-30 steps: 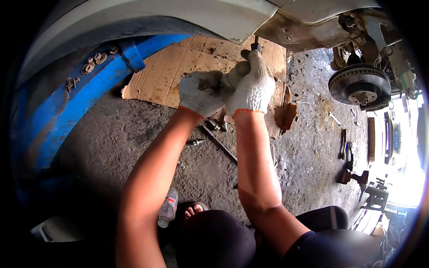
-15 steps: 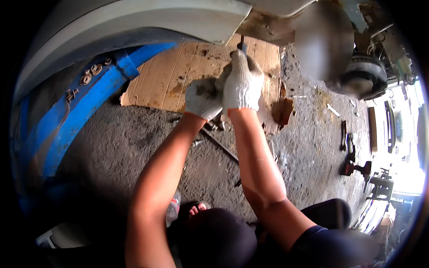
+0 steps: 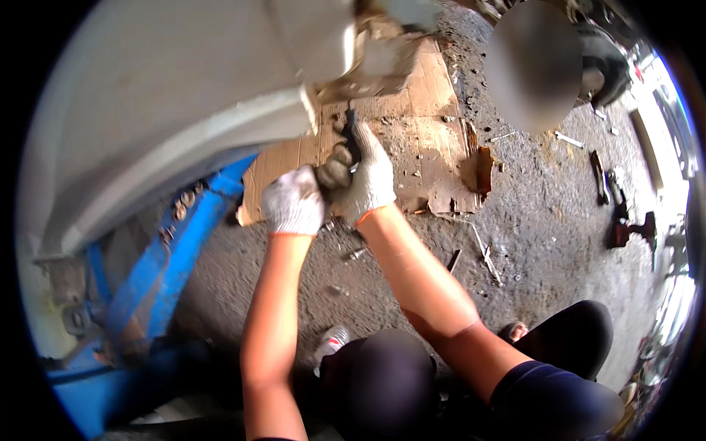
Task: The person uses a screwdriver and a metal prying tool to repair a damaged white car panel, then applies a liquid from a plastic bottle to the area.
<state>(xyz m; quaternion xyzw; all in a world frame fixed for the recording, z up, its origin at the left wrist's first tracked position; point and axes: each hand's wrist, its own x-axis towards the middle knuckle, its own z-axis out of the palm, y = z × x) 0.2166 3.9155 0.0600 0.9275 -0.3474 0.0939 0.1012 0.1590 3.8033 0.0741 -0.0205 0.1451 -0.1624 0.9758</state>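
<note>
My right hand, in a white knit glove with orange trim, is closed around a dark-handled tool. The tool has a thin tip that points away from me, toward the edge of a pale car body panel; its exact kind is unclear. Beside it, my left hand, in a matching glove, is curled into a fist close to the right hand's soiled fingers. Whatever lies inside the left fist is hidden. Under both hands is a torn, dirt-strewn sheet of cardboard on the rough floor.
A blue steel lift arm runs along the left under the car. Wrenches and a red-and-black power tool lie on the floor at the right. A wheel hub is at the upper right, partly behind a blurred patch.
The view has shifted, and the car panel fills more of the upper left. Both hands appear further left and lower. A little more gap shows between them; the right hand keeps the tool.
</note>
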